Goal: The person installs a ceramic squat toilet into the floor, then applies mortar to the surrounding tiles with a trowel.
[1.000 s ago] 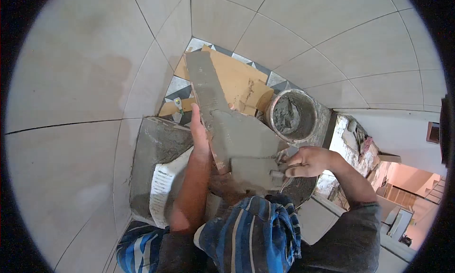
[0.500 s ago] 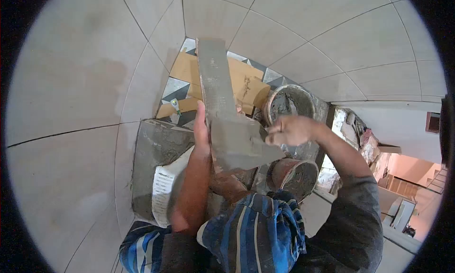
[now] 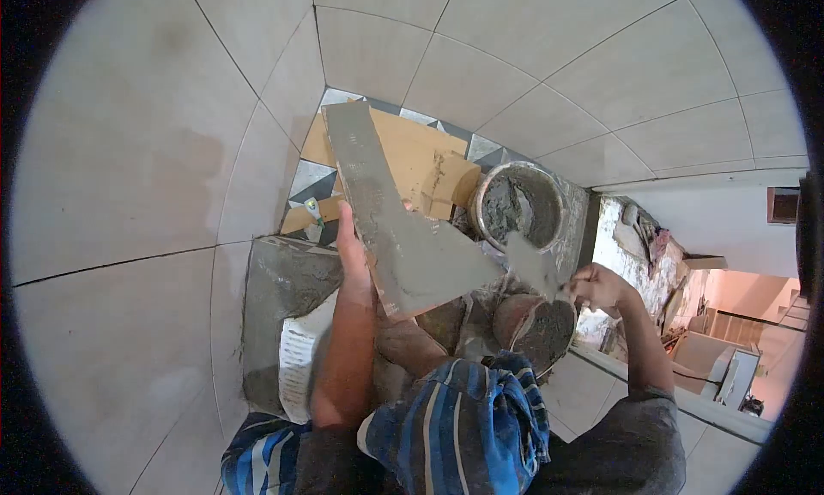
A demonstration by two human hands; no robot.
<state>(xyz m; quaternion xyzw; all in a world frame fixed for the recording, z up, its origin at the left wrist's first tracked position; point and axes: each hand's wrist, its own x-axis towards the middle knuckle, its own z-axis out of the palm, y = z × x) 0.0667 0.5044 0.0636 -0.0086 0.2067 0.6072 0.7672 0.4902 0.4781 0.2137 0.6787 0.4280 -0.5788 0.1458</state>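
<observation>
My left hand [image 3: 354, 255] grips the edge of a cut tile piece [image 3: 378, 199], its thumb up along the left side. Grey mortar coats the tile's upward face; it is long and narrow at the far end and wider near me. In my right hand [image 3: 601, 287] is a trowel [image 3: 534, 265], its blade slightly blurred and pointing left, apart from the tile's right corner. Below the blade stands a reddish bucket [image 3: 510, 316] with mortar in it. Beyond is a larger bucket [image 3: 560, 224] holding more wet mortar.
Flattened cardboard [image 3: 412, 147] covers part of the patterned floor. A small bottle [image 3: 314, 210] lies at its left edge. A white ribbed piece [image 3: 298, 358] leans by a mortar-covered ledge [image 3: 287, 276]. Tiled walls [image 3: 129, 151] close in the left and far sides. A doorway lies to the right.
My right hand has swung right and toward me, taking the trowel off the tile's surface. The tile has turned, its far end shifting left and its right corner lowering slightly.
</observation>
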